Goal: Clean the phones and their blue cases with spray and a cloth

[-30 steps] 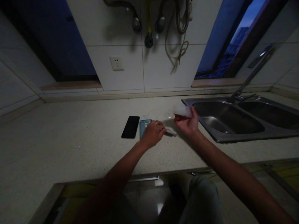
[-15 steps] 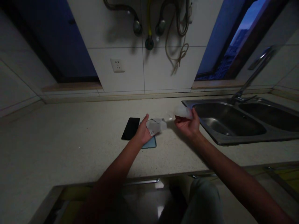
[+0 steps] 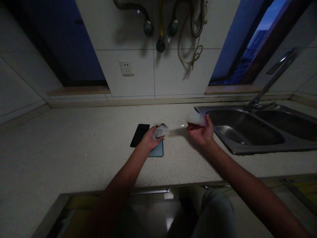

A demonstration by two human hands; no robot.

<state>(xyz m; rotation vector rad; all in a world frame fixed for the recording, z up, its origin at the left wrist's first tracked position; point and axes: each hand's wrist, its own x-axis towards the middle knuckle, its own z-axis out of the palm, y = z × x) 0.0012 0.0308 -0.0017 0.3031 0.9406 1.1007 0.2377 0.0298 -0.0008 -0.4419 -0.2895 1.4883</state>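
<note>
My left hand [image 3: 150, 137] is closed around a crumpled grey-white sheet [image 3: 160, 131], paper or film, which bunches up above the fingers. In my right hand [image 3: 202, 132] the fingers are curled around a translucent white rounded object [image 3: 195, 118]; its kind is not clear in the dim light. A faint clear strip with a bright glint [image 3: 182, 125] shows between the two hands, too blurred to tell whether it joins them. Beside my left hand a black phone [image 3: 140, 135] lies flat on the counter. A blue flat rectangular case or slab [image 3: 158, 150] lies partly under that hand.
The pale speckled countertop [image 3: 104, 158] runs along the tiled wall. To the right is a steel double sink [image 3: 231, 148] with a tall faucet [image 3: 268, 82]. A wall socket [image 3: 126, 68], hoses and a tied cord [image 3: 192, 62] are at the back.
My left hand has drawn slightly left and closed further, and the sheet in it has gone from flatter to crumpled. The right hand keeps its hold. The view has shifted slightly.
</note>
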